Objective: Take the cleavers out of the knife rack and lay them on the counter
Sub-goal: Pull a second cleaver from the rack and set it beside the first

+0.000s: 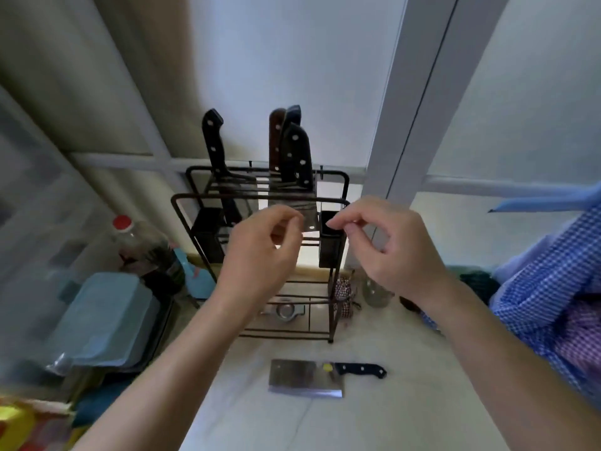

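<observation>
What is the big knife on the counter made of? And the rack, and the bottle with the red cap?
The cleaver blade looks like shiny steel, since it mirrors the light; its black handle with pale rivets could be plastic or dark wood. The rack looks like thin metal rods painted dark brown and matte. The bottle seems clear plastic, because you can see through it.

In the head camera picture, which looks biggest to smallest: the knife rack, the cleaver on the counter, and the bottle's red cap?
1. Knife rack, by far the largest.
2. Cleaver lying on the counter; it sits nearer the camera, yet looks clearly smaller than the rack.
3. Red cap, the smallest.
</observation>
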